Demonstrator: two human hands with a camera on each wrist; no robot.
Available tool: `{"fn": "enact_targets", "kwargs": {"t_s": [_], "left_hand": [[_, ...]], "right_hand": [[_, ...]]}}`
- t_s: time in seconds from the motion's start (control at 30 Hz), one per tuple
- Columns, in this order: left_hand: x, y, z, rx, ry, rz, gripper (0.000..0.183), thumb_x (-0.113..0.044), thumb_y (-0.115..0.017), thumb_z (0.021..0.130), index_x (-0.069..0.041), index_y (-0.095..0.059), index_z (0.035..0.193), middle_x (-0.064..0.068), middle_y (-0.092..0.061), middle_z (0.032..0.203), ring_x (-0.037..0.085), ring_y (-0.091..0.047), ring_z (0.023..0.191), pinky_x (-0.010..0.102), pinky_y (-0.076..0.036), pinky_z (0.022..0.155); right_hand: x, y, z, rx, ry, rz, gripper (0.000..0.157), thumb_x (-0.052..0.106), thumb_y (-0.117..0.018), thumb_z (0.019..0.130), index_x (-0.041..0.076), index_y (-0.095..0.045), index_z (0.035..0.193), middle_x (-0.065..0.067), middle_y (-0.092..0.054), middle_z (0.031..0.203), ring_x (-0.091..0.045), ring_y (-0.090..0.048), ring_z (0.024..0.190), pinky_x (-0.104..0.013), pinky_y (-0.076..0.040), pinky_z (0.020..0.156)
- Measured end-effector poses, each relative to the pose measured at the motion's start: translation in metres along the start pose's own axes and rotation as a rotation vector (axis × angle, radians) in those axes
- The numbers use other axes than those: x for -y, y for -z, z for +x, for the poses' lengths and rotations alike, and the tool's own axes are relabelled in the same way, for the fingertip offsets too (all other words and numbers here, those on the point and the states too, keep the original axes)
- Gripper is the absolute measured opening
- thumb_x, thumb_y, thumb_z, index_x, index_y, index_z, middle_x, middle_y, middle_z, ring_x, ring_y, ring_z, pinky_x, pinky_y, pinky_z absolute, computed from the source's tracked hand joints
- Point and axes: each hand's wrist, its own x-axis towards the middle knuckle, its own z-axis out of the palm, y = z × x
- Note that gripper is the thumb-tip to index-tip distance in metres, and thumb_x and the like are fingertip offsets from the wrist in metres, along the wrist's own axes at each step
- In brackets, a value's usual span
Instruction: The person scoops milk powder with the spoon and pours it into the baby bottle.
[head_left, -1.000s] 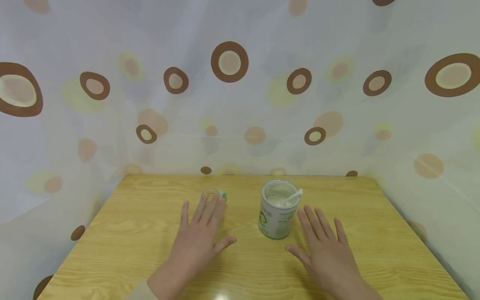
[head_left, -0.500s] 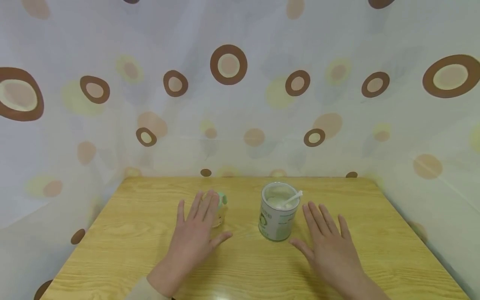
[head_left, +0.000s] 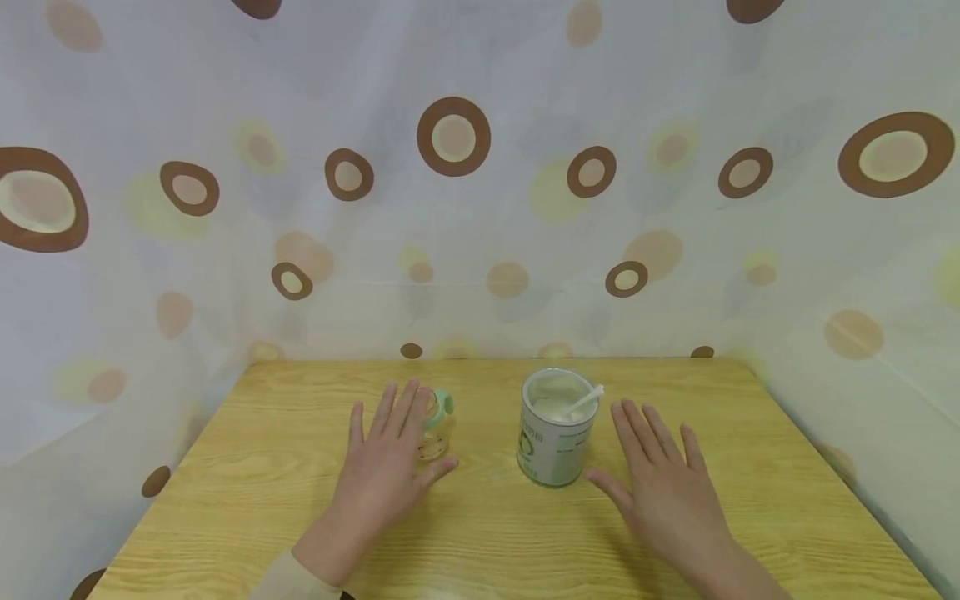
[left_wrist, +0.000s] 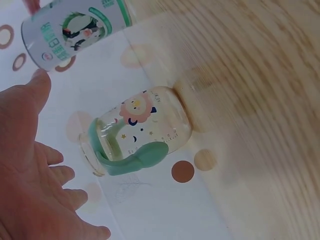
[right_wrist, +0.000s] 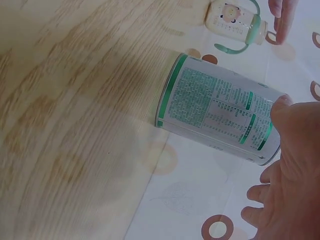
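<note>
My left hand (head_left: 384,471) is spread with straight fingers over the table, holding nothing. It partly hides a clear baby bottle (left_wrist: 150,120) with green handles and a printed animal face; the bottle stands upright, without a cap. To the right is a white and green milk powder can (head_left: 551,446), open at the top. The white handle of a scoop (head_left: 587,401) sticks out above its rim. Just right of the can, my right hand (head_left: 667,500) is also spread and holds nothing. In the right wrist view its thumb overlaps the can's upper edge; whether it touches is unclear.
Both things stand on a light wood table (head_left: 510,550). A white curtain (head_left: 510,208) with brown and yellow oval spots closes off the back and both sides.
Both hands stay spread. My left hand has shifted slightly left, uncovering more of the bottle. My right hand has moved a little right, away from the can. The head view has tilted up slightly.
</note>
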Motion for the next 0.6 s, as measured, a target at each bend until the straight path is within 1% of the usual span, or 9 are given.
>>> {"fn": "enact_targets", "kwargs": {"t_s": [0.17, 0.27, 0.33, 0.5, 0.6], "left_hand": [[0.003, 0.001, 0.001, 0.004, 0.014, -0.021, 0.105, -0.067, -0.069, 0.102, -0.007, -0.023, 0.175, 0.014, -0.020, 0.182, 0.039, -0.013, 0.168, 0.076, -0.008, 0.127], [0.004, 0.000, 0.003, 0.004, 0.025, -0.043, 0.106, -0.066, -0.070, 0.102, -0.007, -0.022, 0.176, 0.015, -0.020, 0.182, 0.039, -0.011, 0.168, 0.076, -0.008, 0.127], [0.005, 0.000, 0.004, 0.003, 0.033, -0.054, 0.106, -0.065, -0.071, 0.102, -0.006, -0.023, 0.175, 0.016, -0.021, 0.182, 0.040, -0.012, 0.168, 0.076, -0.009, 0.126], [0.008, 0.000, 0.007, 0.028, 0.073, -0.124, 0.105, -0.063, -0.071, 0.103, -0.006, -0.020, 0.176, 0.014, -0.016, 0.183, 0.039, -0.009, 0.168, 0.075, -0.007, 0.127], [0.010, 0.000, 0.009, 0.041, 0.091, -0.157, 0.105, -0.061, -0.071, 0.104, -0.006, -0.018, 0.176, 0.014, -0.014, 0.183, 0.039, -0.008, 0.168, 0.075, -0.007, 0.127]], "right_hand": [[-0.001, 0.002, 0.003, -0.001, -0.002, 0.011, 0.096, 0.063, -0.058, 0.110, 0.003, -0.022, 0.175, -0.020, -0.023, 0.180, -0.045, -0.020, 0.165, -0.070, -0.006, 0.129], [-0.002, 0.002, 0.005, -0.016, 0.003, 0.012, 0.095, 0.062, -0.060, 0.110, 0.003, -0.022, 0.175, -0.020, -0.025, 0.180, -0.045, -0.021, 0.165, -0.069, -0.005, 0.130], [-0.002, 0.002, 0.007, -0.026, 0.007, 0.008, 0.095, 0.061, -0.060, 0.110, 0.003, -0.022, 0.175, -0.021, -0.026, 0.179, -0.045, -0.023, 0.164, -0.070, -0.007, 0.130], [-0.004, 0.003, 0.010, -0.050, 0.018, 0.011, 0.094, 0.059, -0.062, 0.110, 0.002, -0.024, 0.174, -0.024, -0.031, 0.176, -0.046, -0.027, 0.163, -0.072, -0.012, 0.128], [-0.004, 0.004, 0.012, -0.058, 0.021, 0.017, 0.093, 0.057, -0.063, 0.110, 0.002, -0.025, 0.174, -0.024, -0.033, 0.175, -0.046, -0.029, 0.162, -0.073, -0.014, 0.126]]}}
